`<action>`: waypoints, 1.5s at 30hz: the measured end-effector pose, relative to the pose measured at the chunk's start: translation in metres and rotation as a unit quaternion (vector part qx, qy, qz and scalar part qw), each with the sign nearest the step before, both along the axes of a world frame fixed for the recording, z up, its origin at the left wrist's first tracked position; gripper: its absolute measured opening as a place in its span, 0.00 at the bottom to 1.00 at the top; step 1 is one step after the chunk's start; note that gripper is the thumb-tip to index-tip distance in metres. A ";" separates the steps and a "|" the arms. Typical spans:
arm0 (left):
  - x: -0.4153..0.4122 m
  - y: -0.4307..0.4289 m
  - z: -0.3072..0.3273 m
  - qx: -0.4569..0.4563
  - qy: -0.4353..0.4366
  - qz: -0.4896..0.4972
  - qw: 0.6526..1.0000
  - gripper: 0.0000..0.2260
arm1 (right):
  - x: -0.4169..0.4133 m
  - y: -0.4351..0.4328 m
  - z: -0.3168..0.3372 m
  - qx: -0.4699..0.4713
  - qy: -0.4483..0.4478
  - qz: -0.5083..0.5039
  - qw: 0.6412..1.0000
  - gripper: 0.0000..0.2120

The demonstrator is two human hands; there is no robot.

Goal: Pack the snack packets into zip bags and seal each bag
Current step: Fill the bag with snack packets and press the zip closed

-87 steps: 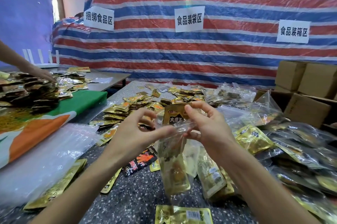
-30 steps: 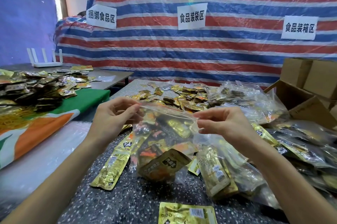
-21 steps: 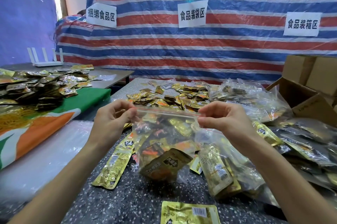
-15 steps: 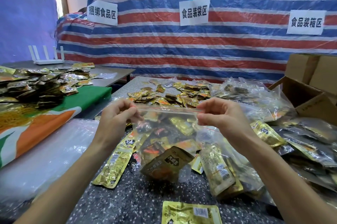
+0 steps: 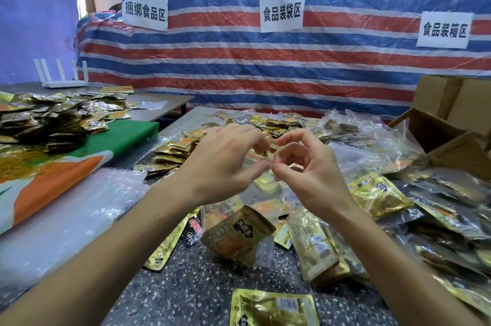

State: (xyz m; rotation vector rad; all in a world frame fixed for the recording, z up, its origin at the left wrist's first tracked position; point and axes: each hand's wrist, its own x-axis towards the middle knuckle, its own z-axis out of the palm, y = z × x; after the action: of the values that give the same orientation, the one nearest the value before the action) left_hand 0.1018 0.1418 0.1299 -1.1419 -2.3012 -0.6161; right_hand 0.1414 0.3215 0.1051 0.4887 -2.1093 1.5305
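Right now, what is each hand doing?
Left hand: pinches the top of the zip bag.
Right hand: pinches the same top.

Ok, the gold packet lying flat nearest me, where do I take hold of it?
Probably its far edge, from above: the gold packet lies flat on the speckled table, bare surface beyond that edge; its near end is out of frame. The left hand and right hand pinch the zip bag.

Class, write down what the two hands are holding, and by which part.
The left hand and the right hand both pinch the filled zip bag by its top zip strip.
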 end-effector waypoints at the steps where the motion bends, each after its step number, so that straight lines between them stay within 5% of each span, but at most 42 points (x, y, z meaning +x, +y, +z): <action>1: -0.001 0.000 0.000 -0.011 0.001 -0.005 1.000 0.15 | 0.000 -0.001 -0.001 0.005 0.004 0.003 1.000 0.13; 5: -0.003 0.001 0.003 -0.056 0.018 -0.017 0.998 0.06 | 0.001 -0.002 -0.005 0.037 0.008 0.006 0.999 0.13; 14: -0.007 0.001 -0.002 -0.126 0.068 -0.013 0.990 0.05 | 0.001 0.002 -0.003 0.055 0.002 0.001 0.998 0.08; 24: -0.011 -0.018 0.002 -0.060 -0.007 -0.057 0.997 0.08 | 0.002 0.006 -0.005 0.152 0.016 -0.013 0.988 0.04; 34: 0.000 -0.013 0.000 -0.034 0.084 -0.060 0.994 0.04 | 0.006 -0.002 -0.012 0.090 0.026 -0.010 0.996 0.03; 40: -0.006 -0.019 0.007 0.002 -0.034 -0.077 0.996 0.09 | 0.004 0.001 -0.010 0.127 0.048 -0.034 0.990 0.05; 45: -0.013 -0.025 0.008 -0.008 -0.087 -0.062 0.994 0.02 | 0.005 0.001 -0.014 0.070 0.020 -0.035 0.997 0.03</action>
State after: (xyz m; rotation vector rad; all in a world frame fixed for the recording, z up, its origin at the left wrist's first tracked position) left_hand 0.0883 0.1167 0.1374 -1.2930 -2.3964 -0.7712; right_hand 0.1464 0.3222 0.0913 0.4851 -2.1889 1.3309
